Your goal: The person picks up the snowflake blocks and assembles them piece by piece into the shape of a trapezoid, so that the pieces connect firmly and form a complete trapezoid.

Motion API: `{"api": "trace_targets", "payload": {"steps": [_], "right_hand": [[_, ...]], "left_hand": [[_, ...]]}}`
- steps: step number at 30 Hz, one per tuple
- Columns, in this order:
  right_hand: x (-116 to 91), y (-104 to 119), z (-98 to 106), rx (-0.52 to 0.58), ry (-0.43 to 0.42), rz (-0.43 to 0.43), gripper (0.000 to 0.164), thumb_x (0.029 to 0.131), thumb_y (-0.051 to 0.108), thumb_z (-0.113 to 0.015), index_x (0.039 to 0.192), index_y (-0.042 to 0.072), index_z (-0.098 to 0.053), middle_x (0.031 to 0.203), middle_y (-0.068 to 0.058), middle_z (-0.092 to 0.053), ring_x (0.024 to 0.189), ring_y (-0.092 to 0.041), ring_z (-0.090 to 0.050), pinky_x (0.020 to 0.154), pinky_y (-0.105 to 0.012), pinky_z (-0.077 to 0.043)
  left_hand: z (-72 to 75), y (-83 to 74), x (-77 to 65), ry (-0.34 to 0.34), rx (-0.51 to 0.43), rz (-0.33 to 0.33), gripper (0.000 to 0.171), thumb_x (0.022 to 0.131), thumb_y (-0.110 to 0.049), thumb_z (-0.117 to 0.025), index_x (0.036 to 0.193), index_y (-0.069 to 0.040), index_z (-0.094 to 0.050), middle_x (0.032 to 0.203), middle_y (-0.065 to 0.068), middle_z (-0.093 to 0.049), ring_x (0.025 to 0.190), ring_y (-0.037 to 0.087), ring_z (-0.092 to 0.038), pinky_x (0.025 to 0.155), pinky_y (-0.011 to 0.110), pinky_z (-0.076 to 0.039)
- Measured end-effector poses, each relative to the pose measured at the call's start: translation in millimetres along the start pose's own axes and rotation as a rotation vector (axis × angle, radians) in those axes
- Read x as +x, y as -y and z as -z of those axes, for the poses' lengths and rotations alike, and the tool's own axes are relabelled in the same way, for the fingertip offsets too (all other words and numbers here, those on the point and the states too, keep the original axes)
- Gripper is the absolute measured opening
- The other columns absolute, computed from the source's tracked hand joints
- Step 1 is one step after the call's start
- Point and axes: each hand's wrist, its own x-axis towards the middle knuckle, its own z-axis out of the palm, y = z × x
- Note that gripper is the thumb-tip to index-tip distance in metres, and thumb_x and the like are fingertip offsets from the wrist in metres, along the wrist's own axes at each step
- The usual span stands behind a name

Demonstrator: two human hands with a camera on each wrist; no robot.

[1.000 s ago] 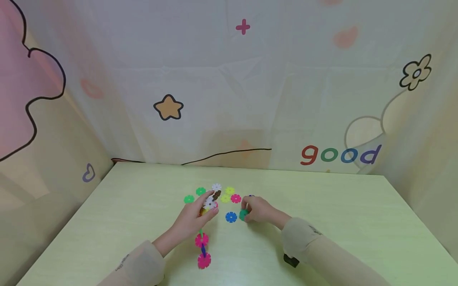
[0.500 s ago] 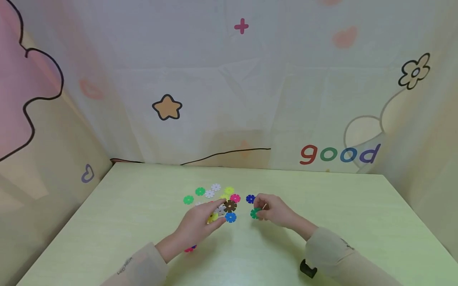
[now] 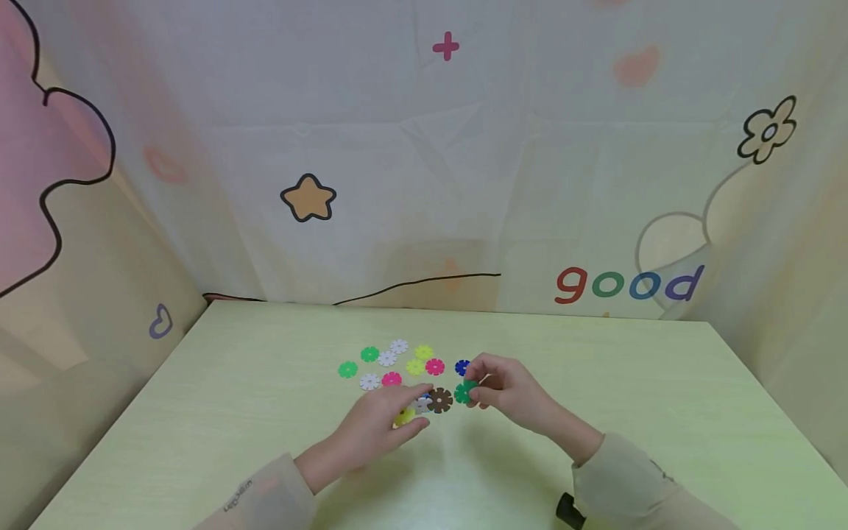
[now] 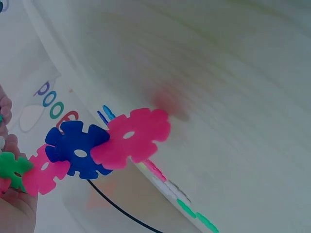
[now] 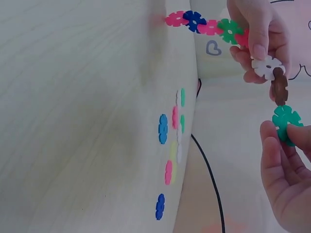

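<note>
My left hand [image 3: 377,423] holds a chain of slotted flower-shaped plastic discs. Its end nearest the right hand shows a yellow disc [image 3: 404,417], a white disc [image 5: 265,67] and a brown disc [image 3: 441,400]. The other end trails behind the left hand with a green disc [image 4: 12,167], a pink disc [image 4: 133,137] and a blue disc [image 4: 73,145], mostly hidden in the head view. Between thumb and fingers my right hand [image 3: 509,386] pinches a teal-green disc [image 5: 286,120], upright with its edge right at the brown disc.
Several loose discs lie flat on the pale table [image 3: 265,412] beyond the hands, among them a light green disc [image 3: 347,369], a yellow disc [image 3: 424,352], a pink disc [image 3: 434,366] and a dark blue disc [image 3: 461,367]. A printed curtain [image 3: 371,147] stands behind the table.
The left hand has moved right with the chain, turning it so the pink end goes out of sight. The right hand lifted the teal-green disc, and it now meets the brown disc.
</note>
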Motion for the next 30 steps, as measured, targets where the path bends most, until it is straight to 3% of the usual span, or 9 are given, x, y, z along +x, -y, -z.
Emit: {"api": "trace_targets", "payload": {"steps": [9, 15, 20, 25, 30], "right_hand": [[-4, 2, -7, -0.065, -0.021, 0.017, 0.010, 0.080, -0.005, -0.057, 0.089, 0.000, -0.058, 0.087, -0.016, -0.061, 0.073, -0.025, -0.062, 0.064, -0.021, -0.050], [-8, 4, -9, -0.113, -0.034, 0.041, 0.009, 0.080, -0.002, -0.059, 0.088, 0.002, -0.060, 0.085, -0.013, -0.063, 0.072, -0.015, -0.062, 0.067, -0.020, -0.051], [-9, 5, -10, -0.141, -0.028, 0.101, 0.009, 0.079, -0.002, -0.060, 0.086, 0.003, -0.062, 0.084, -0.011, -0.064, 0.071, -0.011, -0.060, 0.066, -0.019, -0.050], [-10, 7, -13, -0.174, -0.026, 0.155, 0.010, 0.078, -0.004, -0.061, 0.084, 0.003, -0.063, 0.083, -0.010, -0.063, 0.070, -0.010, -0.058, 0.064, -0.019, -0.050], [-10, 7, -16, -0.204, -0.048, 0.184, 0.011, 0.077, -0.006, -0.061, 0.082, 0.003, -0.063, 0.080, -0.010, -0.063, 0.067, -0.008, -0.056, 0.063, -0.019, -0.050]], "left_hand": [[-1.1, -2.2, -0.1, 0.031, -0.073, 0.031, 0.044, 0.084, -0.030, -0.059, 0.124, -0.014, -0.051, 0.114, 0.000, -0.061, 0.103, 0.014, -0.058, 0.084, 0.026, -0.047], [-1.6, -1.6, -0.5, 0.012, -0.102, 0.011, 0.044, 0.084, -0.031, -0.059, 0.122, -0.012, -0.053, 0.113, 0.001, -0.062, 0.102, 0.014, -0.059, 0.083, 0.026, -0.048], [-1.8, -2.3, 0.7, 0.024, -0.136, 0.007, 0.045, 0.083, -0.041, -0.055, 0.120, -0.016, -0.055, 0.109, -0.004, -0.063, 0.100, 0.011, -0.059, 0.082, 0.024, -0.048], [-3.4, -2.1, 3.2, 0.054, -0.167, -0.005, 0.047, 0.081, -0.052, -0.047, 0.114, -0.021, -0.058, 0.099, -0.012, -0.065, 0.088, 0.003, -0.057, 0.076, 0.019, -0.046], [-4.0, -2.4, 3.9, 0.041, -0.163, -0.021, 0.043, 0.082, -0.051, -0.046, 0.107, -0.020, -0.061, 0.093, -0.011, -0.066, 0.077, 0.000, -0.055, 0.069, 0.015, -0.045]]}}
